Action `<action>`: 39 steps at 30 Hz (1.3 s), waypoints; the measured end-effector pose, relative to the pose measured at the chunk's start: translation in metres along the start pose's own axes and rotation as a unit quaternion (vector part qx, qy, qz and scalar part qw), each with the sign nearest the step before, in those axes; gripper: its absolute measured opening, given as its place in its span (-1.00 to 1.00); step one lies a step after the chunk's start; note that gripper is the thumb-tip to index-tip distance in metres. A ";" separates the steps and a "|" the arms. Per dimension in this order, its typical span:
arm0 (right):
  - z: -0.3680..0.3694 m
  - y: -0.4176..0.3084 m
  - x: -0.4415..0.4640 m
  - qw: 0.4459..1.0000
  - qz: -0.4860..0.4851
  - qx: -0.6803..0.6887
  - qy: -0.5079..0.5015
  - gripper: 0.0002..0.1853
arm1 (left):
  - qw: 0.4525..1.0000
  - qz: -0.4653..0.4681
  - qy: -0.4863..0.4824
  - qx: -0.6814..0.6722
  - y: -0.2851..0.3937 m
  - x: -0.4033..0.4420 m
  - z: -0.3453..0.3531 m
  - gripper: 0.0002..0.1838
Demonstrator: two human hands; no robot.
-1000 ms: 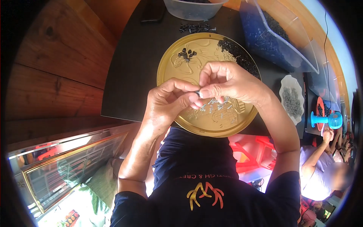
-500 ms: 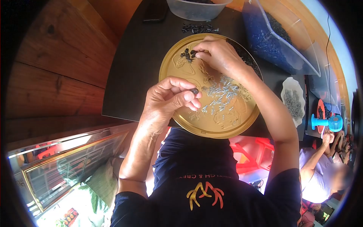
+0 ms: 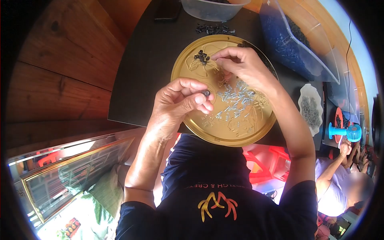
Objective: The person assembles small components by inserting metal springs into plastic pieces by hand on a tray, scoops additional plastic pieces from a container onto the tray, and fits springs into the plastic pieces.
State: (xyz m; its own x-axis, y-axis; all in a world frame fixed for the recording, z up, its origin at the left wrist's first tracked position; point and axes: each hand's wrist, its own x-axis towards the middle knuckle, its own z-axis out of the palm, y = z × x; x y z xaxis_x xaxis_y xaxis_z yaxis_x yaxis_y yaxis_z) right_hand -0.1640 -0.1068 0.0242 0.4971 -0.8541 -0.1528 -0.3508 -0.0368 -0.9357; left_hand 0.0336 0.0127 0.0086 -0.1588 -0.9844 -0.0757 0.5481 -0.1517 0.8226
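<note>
My left hand point(image 3: 180, 98) pinches a small black part point(image 3: 206, 92) between thumb and fingers, over the left part of a round gold tray point(image 3: 216, 139). My right hand point(image 3: 244, 66) is above the upper part of the tray, thumb and forefinger close together; whatever is between their tips is too small to make out. Just left of those fingertips lies a small cluster of black parts point(image 3: 201, 57). Many small silver springs point(image 3: 236, 98) are spread over the tray's middle. More black pieces point(image 3: 262, 58) at the tray's upper right are partly hidden by my right hand.
Behind the tray are a row of small black pieces point(image 3: 215, 29), a clear tub point(image 3: 216, 12) and a dark flat object point(image 3: 167, 10). To the right stand a large clear bin point(image 3: 304, 52), a white dish point(image 3: 310, 110) and a blue fan point(image 3: 353, 133). Another person point(image 3: 334, 184) sits at lower right.
My right hand left my left hand's fingertips, reached the black cluster, and has now drawn slightly back to the right of it. My left hand keeps its hold on the small black part.
</note>
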 end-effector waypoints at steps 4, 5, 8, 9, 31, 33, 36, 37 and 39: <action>0.001 -0.002 -0.022 0.981 0.000 0.188 -0.055 -0.71 | 0.999 0.019 0.038 0.024 -0.004 0.003 0.003 -0.82; 0.002 -0.005 -0.028 0.977 0.004 0.204 -0.066 -0.71 | 0.999 0.026 0.036 0.028 -0.006 0.004 0.002 -0.82; 0.008 -0.009 -0.043 0.970 0.005 0.231 -0.077 -0.71 | 0.997 0.041 0.034 0.056 -0.010 0.005 0.002 -0.82; 0.011 -0.012 -0.047 0.970 0.003 0.230 -0.075 -0.71 | 0.996 0.045 0.034 0.067 -0.010 0.004 0.002 -0.81; 0.031 -0.009 -0.061 0.978 -0.005 0.206 -0.011 -0.73 | 0.989 0.043 0.073 0.125 -0.009 0.002 0.010 -0.82; 0.032 -0.009 -0.061 0.978 0.004 0.207 -0.002 -0.74 | 0.988 0.043 0.074 0.127 -0.010 0.002 0.009 -0.82; 0.033 -0.010 -0.062 0.978 0.016 0.209 0.008 -0.76 | 0.988 0.045 0.077 0.129 -0.010 0.002 0.009 -0.82; 0.034 -0.009 -0.062 0.977 0.018 0.210 0.010 -0.76 | 0.988 0.047 0.075 0.129 -0.010 0.002 0.009 -0.82; 0.034 -0.009 -0.062 0.977 0.018 0.213 0.011 -0.76 | 0.988 0.050 0.072 0.129 -0.010 0.003 0.008 -0.82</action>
State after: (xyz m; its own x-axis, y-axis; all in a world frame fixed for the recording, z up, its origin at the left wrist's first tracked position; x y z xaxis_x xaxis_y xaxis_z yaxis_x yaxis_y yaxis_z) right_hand -0.1650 -0.0362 0.0311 0.4727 -0.8616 -0.1851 -0.0031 0.2084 -0.9780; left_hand 0.0210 0.0116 0.0051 0.0139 -0.9986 -0.0504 0.3237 -0.0432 0.9452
